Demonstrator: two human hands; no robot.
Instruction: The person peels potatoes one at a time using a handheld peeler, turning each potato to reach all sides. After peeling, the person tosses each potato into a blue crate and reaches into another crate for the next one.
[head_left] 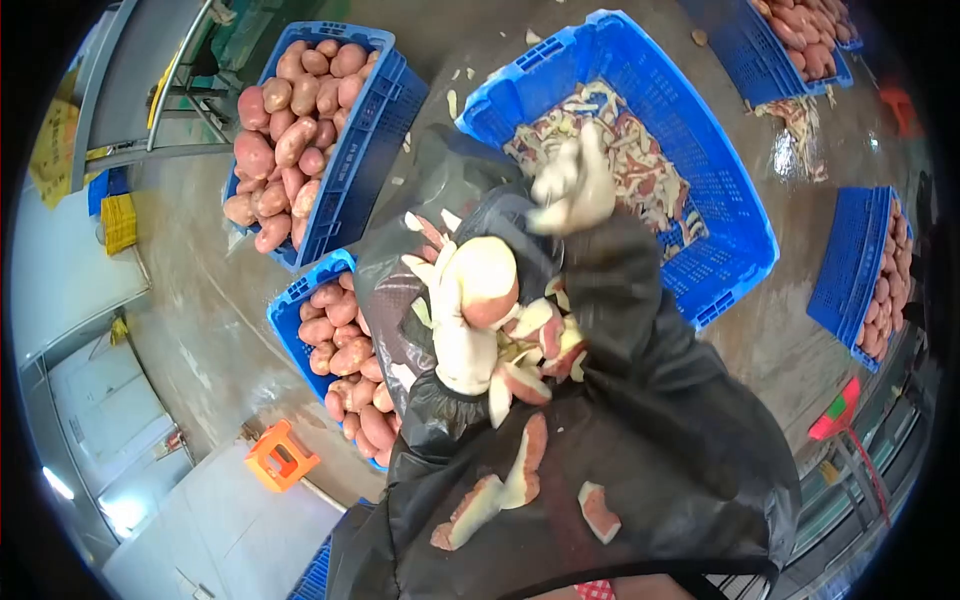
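A partly peeled potato (pixel 487 280) is being held above the lap by the left hand (pixel 463 345), which is being covered by what appears to be a pale glove. The potato's lower left side is being gripped by closed fingers, so that its pale, bared face is being turned upward and its remaining red skin is being shown below; this hold is presumably being used to steady the potato while its upper surface is being left unobstructed. The right hand (pixel 578 190), similarly covered, is being blurred by motion over the near edge of the large blue crate (pixel 700 140); whether its fingers are being closed on anything cannot be told. Loose peelings (pixel 640 165) are being contained by this crate, whose position just beyond the knees is probably being favoured for short reach. Further strips of peel (pixel 522 470) are being caught by the dark apron (pixel 640 450), by which the clothing beneath is apparently being shielded. Unpeeled potatoes (pixel 293 140) are being held in an upper left crate (pixel 350 185), and more are being held in a lower left crate (pixel 284 318) close beside the lap, apparently within easy reach of the left hand.
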